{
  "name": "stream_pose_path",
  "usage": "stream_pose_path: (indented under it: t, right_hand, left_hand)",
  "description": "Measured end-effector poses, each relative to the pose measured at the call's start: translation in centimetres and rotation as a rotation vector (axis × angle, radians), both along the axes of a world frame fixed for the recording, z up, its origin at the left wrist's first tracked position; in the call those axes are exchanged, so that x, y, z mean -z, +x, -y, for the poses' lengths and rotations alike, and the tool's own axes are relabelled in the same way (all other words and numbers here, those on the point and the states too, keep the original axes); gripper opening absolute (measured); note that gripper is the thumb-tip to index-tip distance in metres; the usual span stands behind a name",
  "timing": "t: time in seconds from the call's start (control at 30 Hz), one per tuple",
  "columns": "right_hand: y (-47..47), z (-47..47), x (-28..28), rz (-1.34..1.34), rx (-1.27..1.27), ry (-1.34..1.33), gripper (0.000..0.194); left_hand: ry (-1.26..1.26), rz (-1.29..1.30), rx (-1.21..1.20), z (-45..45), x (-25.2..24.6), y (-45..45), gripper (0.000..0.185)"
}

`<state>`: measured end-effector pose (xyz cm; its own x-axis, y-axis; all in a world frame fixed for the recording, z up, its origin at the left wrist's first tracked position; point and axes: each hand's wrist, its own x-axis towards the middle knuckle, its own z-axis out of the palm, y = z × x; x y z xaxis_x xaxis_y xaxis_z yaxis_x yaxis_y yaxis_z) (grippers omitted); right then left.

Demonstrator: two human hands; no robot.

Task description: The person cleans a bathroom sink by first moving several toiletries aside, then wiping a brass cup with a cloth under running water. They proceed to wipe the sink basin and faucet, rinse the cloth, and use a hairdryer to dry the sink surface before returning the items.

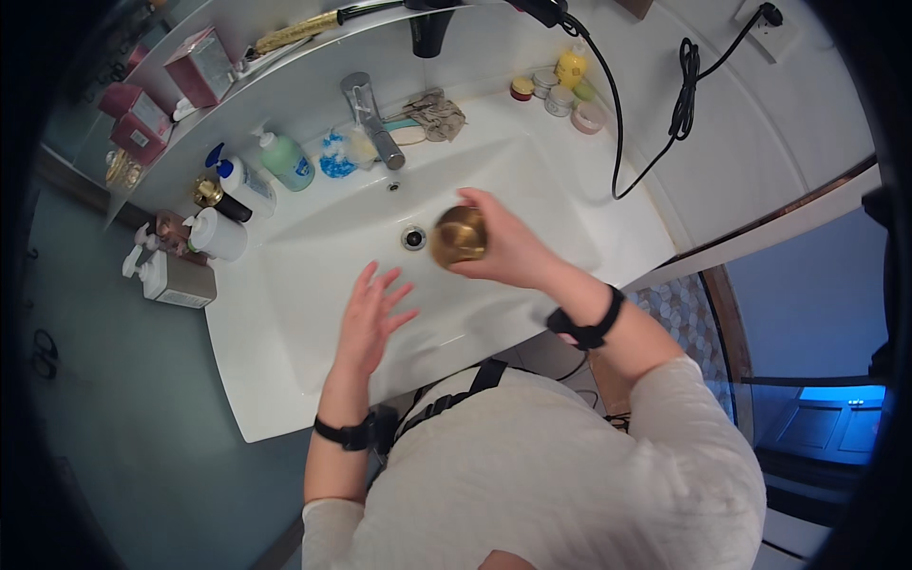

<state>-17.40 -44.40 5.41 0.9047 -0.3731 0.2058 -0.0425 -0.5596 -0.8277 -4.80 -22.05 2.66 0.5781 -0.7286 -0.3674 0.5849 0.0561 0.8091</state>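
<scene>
My right hand is wrapped around a round gold-coloured container, held above the white washbasin just right of the drain. The container is slightly blurred, and my palm and fingers hide part of its side. Over the front left part of the basin, my left hand is raised with its fingers spread and nothing in it. A gap separates it from the container. Behind the drain, the chrome faucet rises from the basin's back ledge.
Several pump bottles, including a green one and a grey one, line the left ledge. A blue mesh puff and a crumpled cloth flank the faucet. Small jars stand back right. A black cable droops onto the right ledge.
</scene>
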Motion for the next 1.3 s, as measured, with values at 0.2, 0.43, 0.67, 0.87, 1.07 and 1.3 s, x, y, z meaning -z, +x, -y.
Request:
stream_pose_path:
  t: [0.2, 0.43, 0.67, 0.87, 1.07, 1.3]
  right_hand:
    - [7.0, -2.7, 1.2, -0.004, -0.324, -0.073, 0.081]
    - [17.8, 6.5, -3.7, 0.024, -0.121, -0.281, 0.036]
    - [22.9, 6.8, -4.8, -0.046, -0.13, -0.477, 0.038]
    - [20.9, 6.9, -4.5, 0.088, -0.047, -0.256, 0.037]
    - [14.3, 10.1, 3.0, 0.053, 0.18, 0.073, 0.027]
    - [12.7, 12.2, 10.7, 0.041, 0.344, -0.37, 0.036]
  left_hand:
    - [-0.2, -0.274, -0.095, 2.4, 1.5, 1.7, 0.046]
    - [-0.033, -0.269, -0.328, 2.1, 3.0, 3.2, 0.043]
    - [0.04, -0.275, -0.324, 6.2, 4.7, 3.9, 0.045]
    - [0.092, -0.3, -0.322, 10.1, 5.4, 5.0, 0.048]
    - [0.048, -0.411, -0.343, 13.7, 7.3, 6.2, 0.048]
    - [0.022, -0.545, -0.271, 15.7, 8.2, 6.6, 0.054]
